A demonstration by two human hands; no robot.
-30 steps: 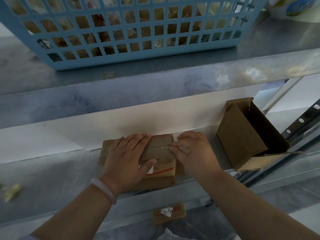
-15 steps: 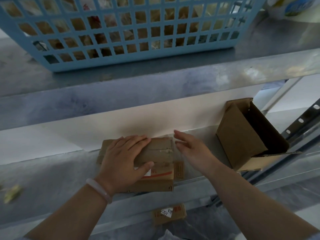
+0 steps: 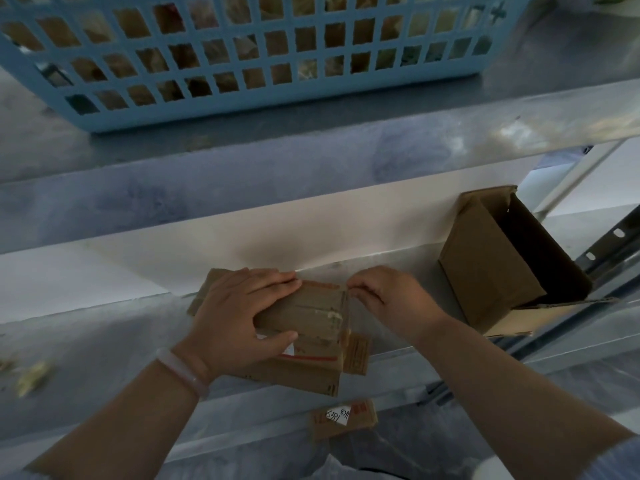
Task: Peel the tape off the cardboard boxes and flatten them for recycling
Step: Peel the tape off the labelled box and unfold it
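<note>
Right-hand fingertips (image 3: 351, 285) curled and pinched at the far right corner of small flat brown cardboard box (image 3: 311, 315); tape or card, cannot tell. Right hand (image 3: 391, 299) just right of it. Left hand (image 3: 235, 317) lies on it, fingers flat, thumb along the near face. Cardboard boxes: two on the shelf, the second an open brown cardboard carton (image 3: 491, 271) on its side, right of the box. One blue plastic lattice basket (image 3: 242, 105) above.
</note>
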